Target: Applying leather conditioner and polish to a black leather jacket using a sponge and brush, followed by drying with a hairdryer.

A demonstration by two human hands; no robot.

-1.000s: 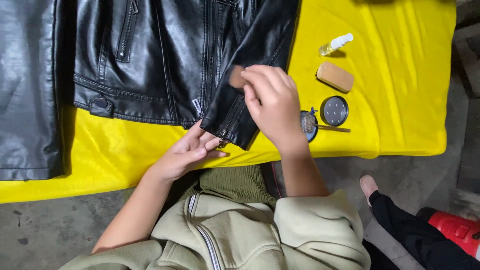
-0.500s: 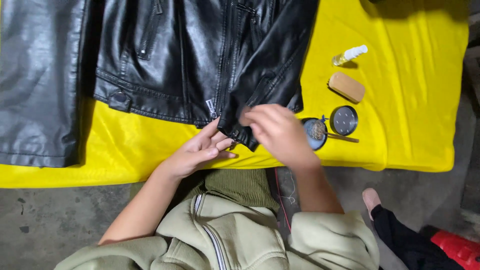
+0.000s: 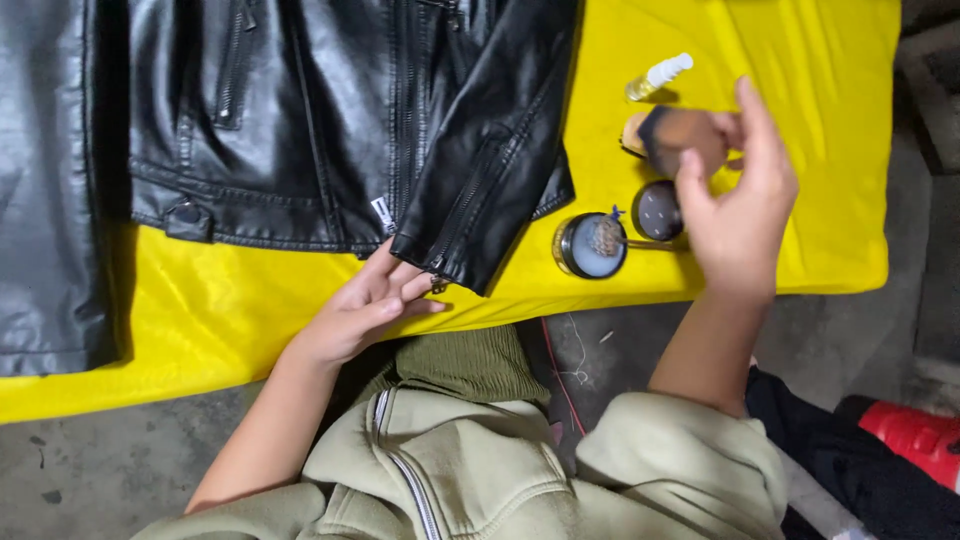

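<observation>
A black leather jacket (image 3: 330, 120) lies spread on a yellow cloth (image 3: 760, 60). My left hand (image 3: 365, 310) rests flat at the cloth's front edge, its fingertips touching the cuff of the jacket's sleeve (image 3: 490, 180). My right hand (image 3: 735, 200) is raised over the right side of the cloth and holds a tan sponge (image 3: 680, 135) with a dark smear on its face. Just left of that hand sit an open round tin (image 3: 592, 245) and its lid (image 3: 657, 210).
A small spray bottle (image 3: 658, 76) lies on the cloth behind the sponge. A leg in dark trousers with a red shoe (image 3: 915, 440) shows at the lower right. Grey concrete floor (image 3: 90, 470) runs below the cloth's front edge.
My right hand lifted off the jacket sleeve and moved right, above the tin and lid, turning the sponge's smeared face up. My left hand stayed at the cuff.
</observation>
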